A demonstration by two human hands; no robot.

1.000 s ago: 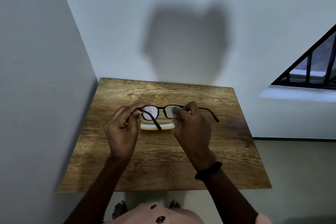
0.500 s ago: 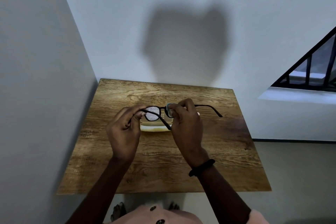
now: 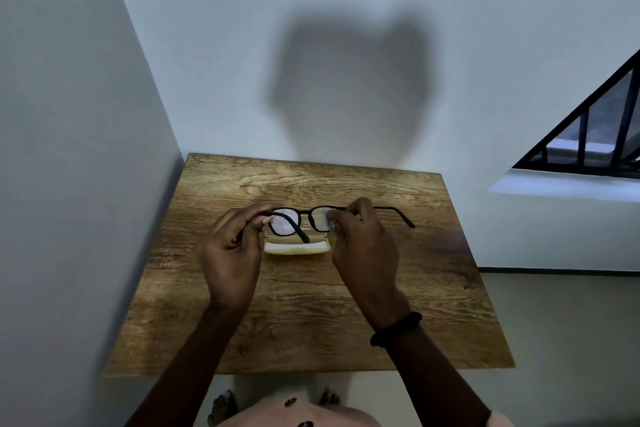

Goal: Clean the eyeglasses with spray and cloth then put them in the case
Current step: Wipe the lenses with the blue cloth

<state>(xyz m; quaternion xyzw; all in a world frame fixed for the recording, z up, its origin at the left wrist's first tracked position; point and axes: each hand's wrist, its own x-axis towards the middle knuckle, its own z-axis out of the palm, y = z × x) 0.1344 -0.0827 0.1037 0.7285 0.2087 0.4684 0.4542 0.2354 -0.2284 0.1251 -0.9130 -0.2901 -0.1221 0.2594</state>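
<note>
Black-framed eyeglasses point(image 3: 306, 212) are held above the wooden table point(image 3: 311, 322), arms unfolded toward me. My left hand point(image 3: 231, 253) pinches the frame at its left hinge. The left lens is speckled with droplets. My right hand point(image 3: 363, 246) pinches a small pale blue cloth point(image 3: 325, 220) over the right lens. A cream-yellow glasses case point(image 3: 295, 247) lies open on the table just under the glasses, between my hands. No spray bottle is in view.
The table stands in a corner, with a white wall on the left and behind. A barred window point(image 3: 588, 146) and its sill are at the right. Tiled floor lies to the right of the table.
My right hand with the cloth has slid back to the right along the right lens. The glasses sit slightly higher in the view. My left hand keeps its hold.
</note>
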